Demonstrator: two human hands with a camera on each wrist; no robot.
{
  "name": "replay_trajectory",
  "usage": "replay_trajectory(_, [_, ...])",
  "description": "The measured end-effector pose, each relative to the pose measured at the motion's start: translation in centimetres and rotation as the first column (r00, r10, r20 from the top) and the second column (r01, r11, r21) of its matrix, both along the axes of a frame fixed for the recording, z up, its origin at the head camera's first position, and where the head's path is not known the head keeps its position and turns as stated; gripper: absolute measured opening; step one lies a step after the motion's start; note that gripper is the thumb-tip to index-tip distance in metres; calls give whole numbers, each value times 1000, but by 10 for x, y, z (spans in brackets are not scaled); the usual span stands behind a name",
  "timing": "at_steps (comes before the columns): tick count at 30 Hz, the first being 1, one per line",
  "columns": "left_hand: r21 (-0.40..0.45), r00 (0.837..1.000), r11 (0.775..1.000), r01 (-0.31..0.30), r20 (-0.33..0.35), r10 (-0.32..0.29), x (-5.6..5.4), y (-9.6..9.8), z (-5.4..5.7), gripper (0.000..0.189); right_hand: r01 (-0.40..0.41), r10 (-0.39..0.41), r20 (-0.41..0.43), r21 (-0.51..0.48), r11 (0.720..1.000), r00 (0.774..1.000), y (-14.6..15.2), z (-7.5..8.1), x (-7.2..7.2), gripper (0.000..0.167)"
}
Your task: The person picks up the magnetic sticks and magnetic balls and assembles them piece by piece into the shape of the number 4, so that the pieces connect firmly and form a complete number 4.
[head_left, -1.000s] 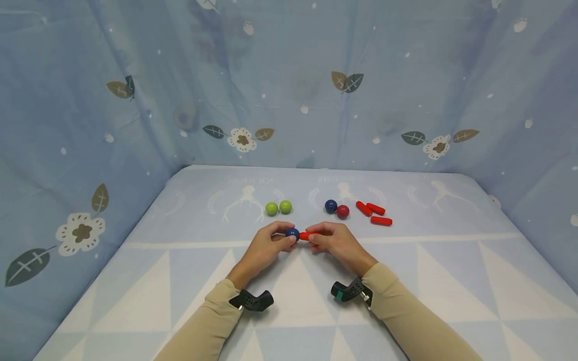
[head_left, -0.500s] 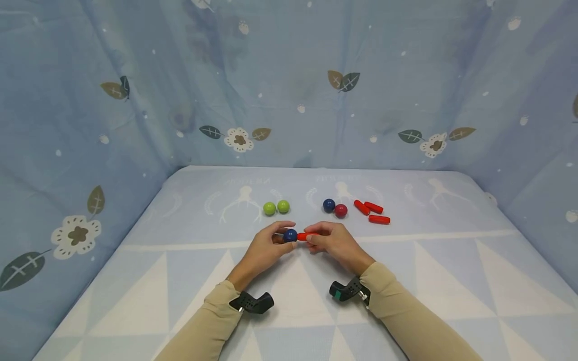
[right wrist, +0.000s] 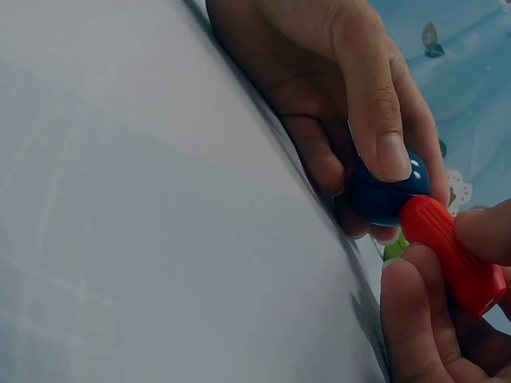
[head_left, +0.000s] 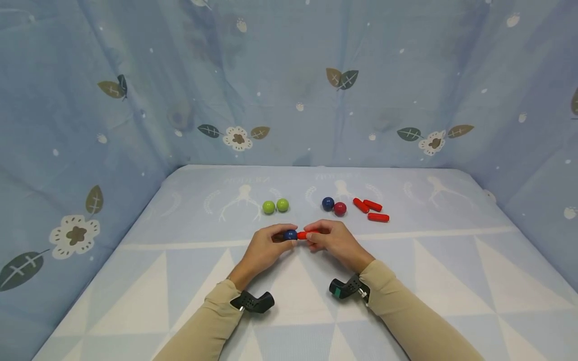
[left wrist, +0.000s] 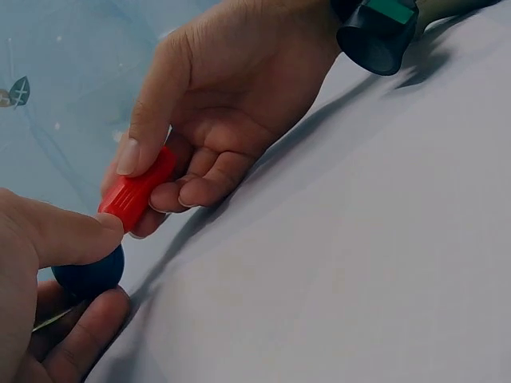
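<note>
My left hand (head_left: 265,245) holds a glossy dark blue ball (head_left: 291,234) between thumb and fingers, low over the table. Facing it, my right hand (head_left: 336,241) pinches a short red ridged stick (head_left: 301,235). One end of the stick meets the ball's side, in line with it. The right wrist view shows the left thumb lying across the blue ball (right wrist: 375,198), while the red stick (right wrist: 453,254) flares toward its far end. Part of the ball is covered by the left thumb in the left wrist view, where the red stick (left wrist: 136,190) slants up into the right hand.
Two green balls (head_left: 268,207) lie beyond the left hand. Behind the right hand are another blue ball (head_left: 328,203) and a dark red ball (head_left: 340,209) side by side. Several more red sticks (head_left: 378,217) lie to their right. A patterned cloth wall (head_left: 289,90) encloses the table.
The left thumb and fingers have shifted their hold around the blue ball. The right hand keeps the red stick against it. The head view has shifted slightly; the other pieces stay put.
</note>
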State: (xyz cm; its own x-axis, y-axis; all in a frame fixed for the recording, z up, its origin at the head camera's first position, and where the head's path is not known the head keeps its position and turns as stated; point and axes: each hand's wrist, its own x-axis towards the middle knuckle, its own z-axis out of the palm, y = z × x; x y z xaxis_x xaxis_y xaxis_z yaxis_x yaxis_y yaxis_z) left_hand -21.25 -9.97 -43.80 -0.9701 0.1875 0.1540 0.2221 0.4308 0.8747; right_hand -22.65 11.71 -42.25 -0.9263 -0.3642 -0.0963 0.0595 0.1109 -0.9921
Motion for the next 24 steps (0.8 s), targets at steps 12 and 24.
replay_trajectory(12, [-29,1000,1000,6,9,-6,1,1,3,36,-15,15,-10,20,1000,1000,2,-2,-3,28])
replay_trajectory(24, [-43,1000,999,22,-15,-23,2,3,3,37,-22,22,-16,23,999,1000,2,-1,-3,29])
